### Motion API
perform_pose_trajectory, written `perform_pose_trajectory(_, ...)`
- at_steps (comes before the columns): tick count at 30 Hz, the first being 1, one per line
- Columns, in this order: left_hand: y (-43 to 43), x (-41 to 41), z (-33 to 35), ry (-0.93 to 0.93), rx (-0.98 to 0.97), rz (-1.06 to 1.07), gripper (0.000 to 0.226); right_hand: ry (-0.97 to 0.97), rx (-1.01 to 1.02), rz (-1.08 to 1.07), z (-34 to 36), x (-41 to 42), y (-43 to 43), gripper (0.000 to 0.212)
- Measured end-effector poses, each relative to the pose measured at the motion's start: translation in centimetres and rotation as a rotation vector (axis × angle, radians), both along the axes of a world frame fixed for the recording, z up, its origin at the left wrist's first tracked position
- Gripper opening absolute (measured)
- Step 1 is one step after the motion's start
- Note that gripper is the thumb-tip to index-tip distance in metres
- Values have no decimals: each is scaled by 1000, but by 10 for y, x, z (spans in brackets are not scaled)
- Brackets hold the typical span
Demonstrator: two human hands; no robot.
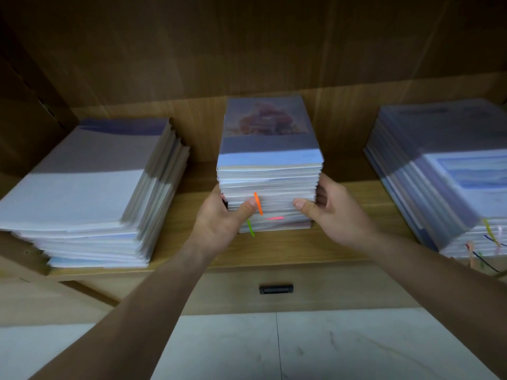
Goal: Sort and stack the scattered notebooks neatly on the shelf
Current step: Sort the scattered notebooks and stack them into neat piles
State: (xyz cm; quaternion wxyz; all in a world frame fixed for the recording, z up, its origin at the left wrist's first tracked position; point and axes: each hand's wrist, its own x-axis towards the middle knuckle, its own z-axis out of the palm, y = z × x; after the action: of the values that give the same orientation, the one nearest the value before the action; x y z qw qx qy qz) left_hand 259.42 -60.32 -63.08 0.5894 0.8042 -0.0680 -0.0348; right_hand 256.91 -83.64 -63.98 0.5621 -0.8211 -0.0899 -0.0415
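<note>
A: As you scan from the left, what sits on the shelf (pixel 296 248)?

B: First a wide left stack (pixel 82 187) of pale notebooks, its right edges stepped unevenly.

A: And in the middle?

B: A narrower middle stack (pixel 270 160) stands near the shelf's front edge, with a blurred pink picture on its top cover. Both hands are on it. The left hand (pixel 222 218) clasps its lower left corner, thumb pressed on the front page edges beside an orange ribbon (pixel 258 203). A green ribbon (pixel 250 227) hangs just below. The right hand (pixel 337 212) clasps the lower right corner the same way.

A: Further right?

B: A right stack (pixel 444 165), well apart, has its layers out of line and coloured ribbons (pixel 488 229) dangling at its front. Below the shelf is a drawer (pixel 329 292) with a dark handle (pixel 276 289).
</note>
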Motion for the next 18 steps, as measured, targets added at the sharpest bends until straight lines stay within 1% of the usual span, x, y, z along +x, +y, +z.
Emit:
perform_pose_trajectory(4,-4,3,-1,-6,-48,-21,49,5,8,-1,1,8,-5,44)
perform_pose_trajectory(9,-3,6,-3,-2,-54,-33,65,27,8,11,0,12,-6,43)
perform_pose_trajectory(11,-2,6,-3,10,-32,-35,66,32,-11,10,-1,10,-6,49)
perform_pose_trajectory(15,2,4,-4,35,64,-66,55,62,-67,44,-2,12,-14,60)
perform_pose_trajectory(18,2,5,-6,26,163,-31,48,55,-152,21,-5,16,-20,68)
